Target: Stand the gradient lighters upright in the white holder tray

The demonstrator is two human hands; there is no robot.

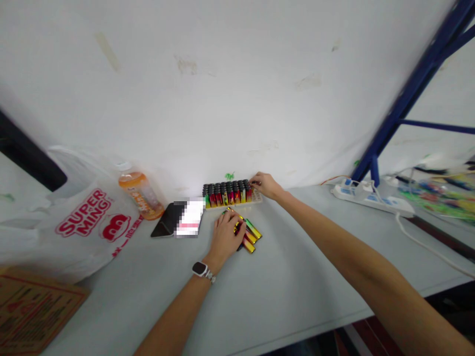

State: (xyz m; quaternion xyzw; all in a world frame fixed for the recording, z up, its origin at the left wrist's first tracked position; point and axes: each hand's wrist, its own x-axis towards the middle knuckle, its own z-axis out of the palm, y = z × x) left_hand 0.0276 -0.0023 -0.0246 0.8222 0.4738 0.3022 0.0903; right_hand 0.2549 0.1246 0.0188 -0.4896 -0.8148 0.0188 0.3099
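Note:
A row of upright lighters [230, 194] with black tops and shiny red, green and yellow bodies fills most of a white holed tray [257, 199] against the wall. At the tray's right end, my right hand [264, 185] is closed in a pinch around the dark top of a lighter, its body mostly hidden. Nearer to me, my left hand [228, 233] curls over a small pile of loose lighters [253, 231] lying on the table, thumb and fingers around one. Part of that pile is covered by the hand.
Left of the tray lie a dark phone [166, 220], an orange drink bottle [139, 190], a white plastic bag [81, 217] and a cardboard box [37, 311]. On the right are a power strip [371, 198] with a cable and a blue metal frame [393, 113]. The wall [237, 99] rises behind.

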